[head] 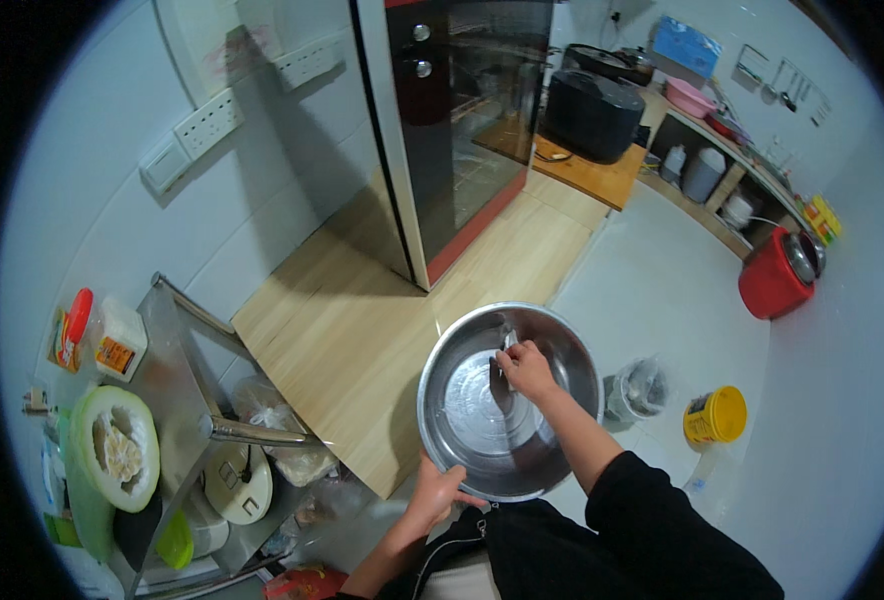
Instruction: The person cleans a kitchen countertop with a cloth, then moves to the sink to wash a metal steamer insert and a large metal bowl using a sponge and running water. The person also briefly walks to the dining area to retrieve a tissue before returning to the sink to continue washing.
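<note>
A wide stainless steel basin is held in front of my body. My left hand grips its near-left rim, thumb along the edge and fingers underneath. Inside the basin, my right hand pinches a dark flat blade-like piece, probably a knife, that points down towards the shiny bottom. A small white bit shows by the fingertips; I cannot tell whether it belongs to the same item.
To the left, a metal rack holds a cut winter melon and a tub. A glass-doored cabinet stands ahead. On the right floor are a bagged bin, a yellow bucket and a red bucket.
</note>
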Tool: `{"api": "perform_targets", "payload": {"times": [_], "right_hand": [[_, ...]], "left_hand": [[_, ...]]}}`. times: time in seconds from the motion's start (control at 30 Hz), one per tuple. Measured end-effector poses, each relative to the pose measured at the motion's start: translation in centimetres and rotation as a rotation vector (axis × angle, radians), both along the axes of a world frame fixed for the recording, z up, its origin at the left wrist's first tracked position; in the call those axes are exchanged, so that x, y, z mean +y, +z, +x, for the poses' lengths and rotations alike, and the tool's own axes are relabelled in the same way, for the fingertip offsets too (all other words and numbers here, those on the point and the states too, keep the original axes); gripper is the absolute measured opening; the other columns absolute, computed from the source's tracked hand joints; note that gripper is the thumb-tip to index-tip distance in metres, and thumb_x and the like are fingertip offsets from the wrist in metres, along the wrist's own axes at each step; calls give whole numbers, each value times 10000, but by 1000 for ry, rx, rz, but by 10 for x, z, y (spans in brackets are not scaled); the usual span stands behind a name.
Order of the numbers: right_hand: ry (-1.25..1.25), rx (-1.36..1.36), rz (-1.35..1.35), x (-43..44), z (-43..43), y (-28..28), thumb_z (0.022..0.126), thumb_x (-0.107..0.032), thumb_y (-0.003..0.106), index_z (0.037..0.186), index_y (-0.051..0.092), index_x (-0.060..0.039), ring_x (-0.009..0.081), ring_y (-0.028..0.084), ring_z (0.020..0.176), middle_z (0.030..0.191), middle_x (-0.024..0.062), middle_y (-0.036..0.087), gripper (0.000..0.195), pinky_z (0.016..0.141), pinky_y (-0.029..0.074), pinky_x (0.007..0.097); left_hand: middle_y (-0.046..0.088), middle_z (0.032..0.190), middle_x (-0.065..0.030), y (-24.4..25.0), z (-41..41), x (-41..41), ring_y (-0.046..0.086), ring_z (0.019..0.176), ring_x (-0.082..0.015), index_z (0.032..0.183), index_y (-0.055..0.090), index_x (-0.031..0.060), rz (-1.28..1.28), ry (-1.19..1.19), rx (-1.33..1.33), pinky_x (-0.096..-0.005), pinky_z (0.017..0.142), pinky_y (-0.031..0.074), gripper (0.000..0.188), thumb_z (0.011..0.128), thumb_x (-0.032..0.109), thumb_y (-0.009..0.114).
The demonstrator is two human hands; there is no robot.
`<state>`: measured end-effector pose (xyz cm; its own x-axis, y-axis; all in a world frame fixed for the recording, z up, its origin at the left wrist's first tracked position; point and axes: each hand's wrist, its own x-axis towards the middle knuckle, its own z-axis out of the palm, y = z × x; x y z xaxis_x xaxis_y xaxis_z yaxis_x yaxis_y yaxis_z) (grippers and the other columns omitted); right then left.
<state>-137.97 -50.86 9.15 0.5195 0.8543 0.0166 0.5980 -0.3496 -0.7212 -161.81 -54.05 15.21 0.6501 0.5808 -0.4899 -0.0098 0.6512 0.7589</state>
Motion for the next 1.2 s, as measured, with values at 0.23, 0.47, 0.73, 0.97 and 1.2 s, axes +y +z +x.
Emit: {"api": "perform_targets", "payload": {"times": [0.23,0.47,0.73,0.97,1.2], "right_hand": [[363,157,-19,-37,-62,11,766,-73,519,988,444,-59,379,548,815,879,202,550,235,692,440,428],[134,32,50,-105,16,12,724,8,547,1004,576,-89,311,569,813,902,139,546,298,723,463,376],[-171,-36,159,-148,59,-16,764,-47,580,1019,565,-87,291,563,796,904,151,519,259,705,468,354],[214,71,289,-170,87,0,756,-15,551,949,585,-79,300,535,902,920,119,556,206,789,429,364],[471,88,-121,-238,174,-2,700,-19,546,799,582,-76,299,530,857,851,117,562,120,751,416,370]], "left_hand": [[276,1246,-193,0,12,-13,545,923,-377,1297,20,147,8,-153,29,-418,507,572,652,785,-27,385],[290,1237,-194,3,42,-27,558,898,-365,1293,20,133,-4,-240,33,-404,484,570,654,787,-10,407],[354,1184,-206,-3,106,-53,584,827,-349,1304,32,121,20,-272,-6,-388,477,574,686,740,-48,384],[407,1136,-217,5,185,-80,601,783,-331,1305,94,79,49,-335,78,-361,457,575,660,725,-59,378],[450,1089,-241,1,246,-99,611,761,-333,1284,124,29,95,-373,18,-336,457,576,624,720,-64,372]]}}
